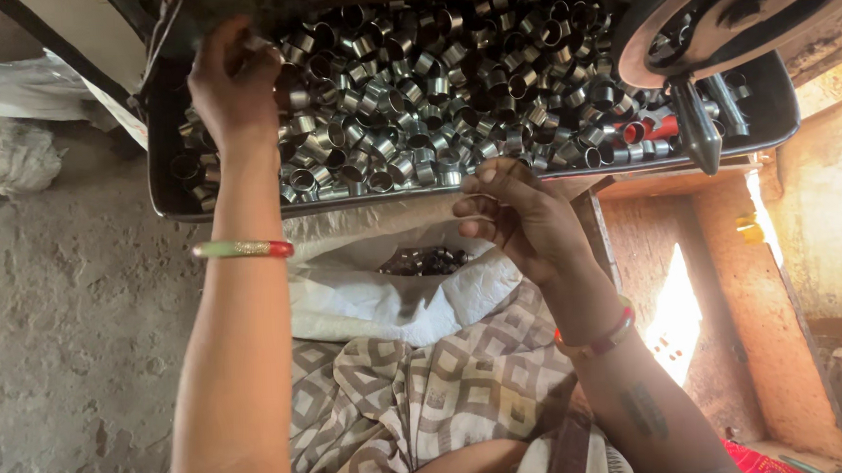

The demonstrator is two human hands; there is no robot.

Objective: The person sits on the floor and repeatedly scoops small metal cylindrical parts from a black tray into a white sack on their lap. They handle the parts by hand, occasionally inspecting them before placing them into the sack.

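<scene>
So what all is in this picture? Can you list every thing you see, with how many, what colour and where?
metal rings: too many to count, silvery grey, heaped in the tray at the top
tray: one, dark metal, across the top
red pieces: a few, red, among the rings at the tray's right end
machine wheel: one, black with a pale rim, top right
white sack: one, white, open below the tray, some rings inside
patterned cloth: one, grey and cream squares, over the lap
floor: bare grey earth, left
bangles: one on each wrist, red, green and gold
left hand: reaches into the rings at the tray's left end
right hand: curled at the tray's front edge; what it holds cannot be told
</scene>
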